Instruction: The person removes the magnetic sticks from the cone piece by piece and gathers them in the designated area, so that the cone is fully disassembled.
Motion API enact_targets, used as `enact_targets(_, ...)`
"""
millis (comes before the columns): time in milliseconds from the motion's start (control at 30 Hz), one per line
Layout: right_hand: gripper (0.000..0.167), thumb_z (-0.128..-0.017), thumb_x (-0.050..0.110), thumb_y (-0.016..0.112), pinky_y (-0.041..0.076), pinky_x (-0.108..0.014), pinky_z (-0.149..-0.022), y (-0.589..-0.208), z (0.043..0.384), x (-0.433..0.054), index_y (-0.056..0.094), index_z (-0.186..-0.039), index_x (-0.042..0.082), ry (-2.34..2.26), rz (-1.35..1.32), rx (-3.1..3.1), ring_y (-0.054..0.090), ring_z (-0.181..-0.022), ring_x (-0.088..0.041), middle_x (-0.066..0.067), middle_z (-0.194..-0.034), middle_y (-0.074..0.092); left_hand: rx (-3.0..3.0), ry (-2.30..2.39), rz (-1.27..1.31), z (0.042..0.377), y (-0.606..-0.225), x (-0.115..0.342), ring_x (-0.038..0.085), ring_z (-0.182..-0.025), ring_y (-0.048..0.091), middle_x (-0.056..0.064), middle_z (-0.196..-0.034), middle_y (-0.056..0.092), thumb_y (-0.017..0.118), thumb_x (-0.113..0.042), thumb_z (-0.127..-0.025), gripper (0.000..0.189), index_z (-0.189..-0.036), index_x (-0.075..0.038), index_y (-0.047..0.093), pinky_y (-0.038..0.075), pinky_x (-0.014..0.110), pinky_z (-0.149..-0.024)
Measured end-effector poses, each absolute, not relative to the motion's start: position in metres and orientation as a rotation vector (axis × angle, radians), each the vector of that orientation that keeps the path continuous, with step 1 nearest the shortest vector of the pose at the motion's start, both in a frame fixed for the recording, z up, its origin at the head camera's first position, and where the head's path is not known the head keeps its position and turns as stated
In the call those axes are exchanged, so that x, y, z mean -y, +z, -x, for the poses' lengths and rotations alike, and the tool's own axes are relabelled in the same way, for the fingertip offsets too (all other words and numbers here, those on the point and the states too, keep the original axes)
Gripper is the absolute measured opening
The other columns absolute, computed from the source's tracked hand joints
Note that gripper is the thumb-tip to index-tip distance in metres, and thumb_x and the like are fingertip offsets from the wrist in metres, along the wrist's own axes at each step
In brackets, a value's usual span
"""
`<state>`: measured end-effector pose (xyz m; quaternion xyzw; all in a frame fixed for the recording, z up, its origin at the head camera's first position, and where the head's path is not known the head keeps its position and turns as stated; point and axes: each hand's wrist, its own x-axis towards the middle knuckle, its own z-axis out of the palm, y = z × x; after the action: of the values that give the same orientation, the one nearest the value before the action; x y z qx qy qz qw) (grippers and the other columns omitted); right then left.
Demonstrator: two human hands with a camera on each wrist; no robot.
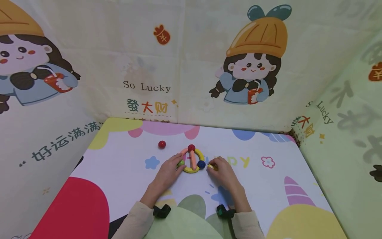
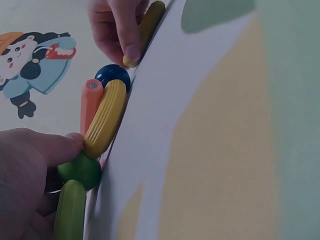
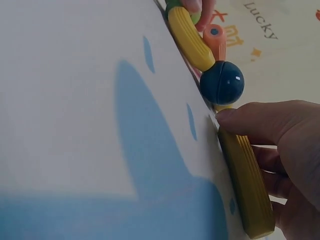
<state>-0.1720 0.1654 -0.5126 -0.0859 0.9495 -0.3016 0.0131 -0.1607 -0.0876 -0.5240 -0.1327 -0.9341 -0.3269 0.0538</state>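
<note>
A ring of curved rods and balls lies flat on the table. My left hand (image 1: 168,171) holds it at the green ball (image 2: 80,172), thumb resting where the ball meets a yellow curved rod (image 2: 106,117). A green rod (image 2: 71,210) runs from the ball's other side. Across the ring's middle lies a straight pink rod (image 1: 193,161), below a red ball (image 1: 191,147). At the ring's right sits a blue ball (image 3: 222,82). Just right of it, my right hand (image 1: 222,171) pinches a yellow rod (image 3: 247,185), one end close to the blue ball.
A loose red ball (image 1: 162,144) lies beyond the left hand, left of the ring. The printed table mat (image 1: 125,186) reaches back to a cloth wall (image 1: 194,66) with cartoon figures. A similar cloth stands along each side.
</note>
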Motion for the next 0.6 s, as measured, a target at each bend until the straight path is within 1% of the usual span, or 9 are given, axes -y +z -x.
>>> enact_targets(100, 0.024, -0.089, 0.027, 0.076, 0.054, -0.036, -0.09, -0.512, 0.171, -0.166, 0.072, -0.109, 0.015, -0.893, 0.257, -2.963, 0.055, -0.093, -0.014, 0.002, -0.104, 0.063, 2.842, -1.005, 0.391, 0.16, -0.523, 0.091, 0.029, -0.135, 0.055, 0.01, -0.144, 0.059, 0.072, -0.027, -0.093, 0.048, -0.135, -0.006, 0.062, 0.049, 0.045, -0.107)
enact_targets(200, 0.027, -0.089, 0.028, 0.077, 0.055, -0.038, -0.093, -0.511, 0.169, -0.169, 0.071, -0.111, 0.014, -0.857, 0.248, -2.965, 0.056, -0.094, -0.015, 0.001, -0.105, 0.063, 2.846, -1.019, 0.37, 0.16, -0.523, 0.093, 0.029, -0.13, 0.058, 0.01, -0.14, 0.06, 0.073, -0.028, -0.093, 0.049, -0.135, -0.007, 0.063, 0.051, 0.043, -0.105)
enact_targets(267, 0.028, -0.088, 0.027, 0.077, 0.054, -0.039, -0.092, -0.511, 0.168, -0.172, 0.071, -0.112, 0.013, -0.848, 0.26, -2.966, 0.055, -0.094, -0.016, 0.0, -0.104, 0.063, 2.838, -1.026, 0.36, 0.16, -0.523, 0.094, 0.026, -0.123, 0.061, 0.008, -0.135, 0.062, 0.073, -0.028, -0.092, 0.048, -0.134, -0.007, 0.064, 0.053, 0.041, -0.103)
enact_targets(333, 0.029, -0.088, 0.025, 0.077, 0.053, -0.04, -0.091, -0.511, 0.167, -0.175, 0.071, -0.112, 0.012, -0.841, 0.292, -2.969, 0.054, -0.094, -0.016, -0.001, -0.104, 0.063, 2.825, -1.037, 0.351, 0.16, -0.523, 0.095, 0.021, -0.112, 0.063, 0.005, -0.127, 0.062, 0.074, -0.027, -0.092, 0.046, -0.132, -0.007, 0.065, 0.055, 0.038, -0.099)
enact_targets(400, 0.028, -0.087, 0.022, 0.076, 0.052, -0.04, -0.091, -0.512, 0.166, -0.178, 0.071, -0.113, 0.011, -0.828, 0.328, -2.974, 0.053, -0.094, -0.016, -0.001, -0.103, 0.062, 2.812, -1.035, 0.354, 0.159, -0.522, 0.096, 0.017, -0.101, 0.061, 0.003, -0.119, 0.061, 0.074, -0.026, -0.092, 0.043, -0.13, -0.007, 0.067, 0.057, 0.035, -0.094)
enact_targets(467, 0.028, -0.088, 0.019, 0.075, 0.051, -0.04, -0.092, -0.513, 0.167, -0.181, 0.07, -0.114, 0.01, -0.821, 0.366, -2.968, 0.053, -0.095, -0.017, -0.002, -0.105, 0.062, 2.805, -1.038, 0.354, 0.159, -0.522, 0.097, 0.014, -0.094, 0.058, 0.001, -0.114, 0.06, 0.074, -0.026, -0.092, 0.042, -0.129, -0.007, 0.067, 0.058, 0.033, -0.09)
enact_targets(600, 0.026, -0.089, 0.015, 0.072, 0.052, -0.041, -0.095, -0.511, 0.169, -0.185, 0.07, -0.114, 0.01, -0.812, 0.399, -2.941, 0.055, -0.097, -0.018, -0.003, -0.108, 0.063, 2.813, -1.042, 0.353, 0.16, -0.523, 0.098, 0.012, -0.091, 0.057, 0.001, -0.112, 0.06, 0.073, -0.026, -0.093, 0.042, -0.129, -0.007, 0.067, 0.058, 0.032, -0.088)
